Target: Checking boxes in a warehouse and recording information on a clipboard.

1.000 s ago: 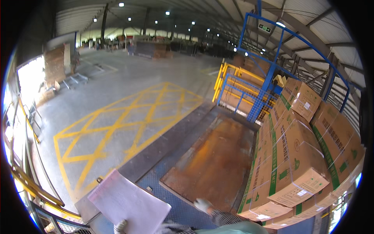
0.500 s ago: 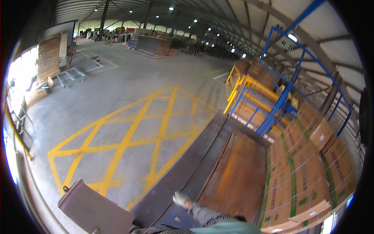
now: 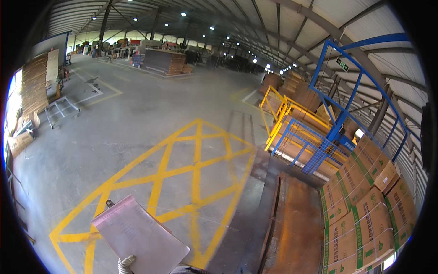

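A clipboard (image 3: 141,233) with a written sheet of paper and a metal clip lies tilted at the lower left, over the yellow floor markings. My left hand (image 3: 127,264), in a light striped glove, grips its lower edge with the thumb on top of the paper; the other fingers are hidden beneath it. A bit of dark sleeve shows at the bottom edge beside the board. My right hand is out of the picture.
Strapped brown cartons (image 3: 360,223) are stacked at the right, beside a rusty metal plate (image 3: 292,223). Beyond stand a blue mesh gate frame (image 3: 315,146) and a yellow railing (image 3: 278,109). A yellow crosshatched box (image 3: 198,171) marks the concrete floor. Flat cardboard (image 3: 35,84) is piled far left.
The clipboard has moved right and come up, and its paper now faces me. My gloved right hand, seen at the lower middle before, has left the picture. The view has shifted.
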Motion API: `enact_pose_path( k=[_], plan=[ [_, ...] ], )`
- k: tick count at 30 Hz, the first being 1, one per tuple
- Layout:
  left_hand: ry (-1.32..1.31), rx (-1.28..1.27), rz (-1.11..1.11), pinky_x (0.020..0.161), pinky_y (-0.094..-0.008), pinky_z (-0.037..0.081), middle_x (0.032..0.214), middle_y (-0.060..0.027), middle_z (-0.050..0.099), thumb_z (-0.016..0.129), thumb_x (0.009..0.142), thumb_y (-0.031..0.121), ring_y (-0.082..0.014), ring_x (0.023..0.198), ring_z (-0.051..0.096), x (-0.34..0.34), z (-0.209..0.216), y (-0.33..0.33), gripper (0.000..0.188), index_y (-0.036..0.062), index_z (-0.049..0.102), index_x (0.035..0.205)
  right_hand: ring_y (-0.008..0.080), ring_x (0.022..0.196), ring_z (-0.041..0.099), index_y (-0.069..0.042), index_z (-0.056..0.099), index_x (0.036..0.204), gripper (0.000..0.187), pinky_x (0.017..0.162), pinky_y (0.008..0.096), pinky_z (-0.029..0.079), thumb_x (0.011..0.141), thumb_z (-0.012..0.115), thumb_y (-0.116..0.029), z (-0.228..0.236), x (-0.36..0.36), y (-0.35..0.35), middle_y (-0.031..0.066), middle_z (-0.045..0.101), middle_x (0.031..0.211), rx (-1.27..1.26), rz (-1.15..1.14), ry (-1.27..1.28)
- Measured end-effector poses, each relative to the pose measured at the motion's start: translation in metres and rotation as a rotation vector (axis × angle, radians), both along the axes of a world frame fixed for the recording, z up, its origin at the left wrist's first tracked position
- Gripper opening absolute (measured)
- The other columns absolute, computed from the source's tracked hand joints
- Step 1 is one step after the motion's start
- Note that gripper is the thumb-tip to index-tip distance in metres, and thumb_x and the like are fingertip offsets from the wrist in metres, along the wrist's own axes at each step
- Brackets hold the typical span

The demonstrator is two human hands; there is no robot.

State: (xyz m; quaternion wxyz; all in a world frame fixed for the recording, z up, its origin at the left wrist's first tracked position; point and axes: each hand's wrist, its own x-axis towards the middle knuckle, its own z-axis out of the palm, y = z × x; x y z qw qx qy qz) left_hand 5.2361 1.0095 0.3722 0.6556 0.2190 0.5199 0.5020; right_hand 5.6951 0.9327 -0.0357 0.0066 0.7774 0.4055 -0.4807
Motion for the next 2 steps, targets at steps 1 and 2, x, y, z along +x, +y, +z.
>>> enact_pose_path(
  k=[1, 2],
  plan=[
    [-0.069, -0.024, 0.02, 0.095, -0.0391, 0.048, 0.119, -0.0101, 0.063, 0.077, 0.076, 0.021, -0.0234, 0.108, 0.059, 0.004, 0.016, 0.004, 0.068, 0.002, 0.052, 0.137, 0.0342, 0.082, 0.071, -0.005, 0.068, 0.105, 0.058, 0.075, 0.0482, 0.054, 0.094, 0.044, -0.057, 0.009, 0.0, 0.018, 0.0212, 0.072, 0.094, -0.007, -0.003, -0.011],
    [-0.066, -0.027, 0.028, 0.095, -0.0391, 0.048, 0.119, -0.0101, 0.063, 0.077, 0.076, 0.021, -0.0234, 0.108, 0.059, 0.002, 0.015, 0.005, 0.068, 0.002, 0.052, 0.137, 0.034, 0.084, 0.071, -0.006, 0.068, 0.106, 0.058, 0.077, 0.0482, 0.054, 0.095, 0.043, -0.057, 0.019, 0.0, 0.034, 0.0216, 0.072, 0.096, -0.012, -0.009, -0.022]
  ],
)
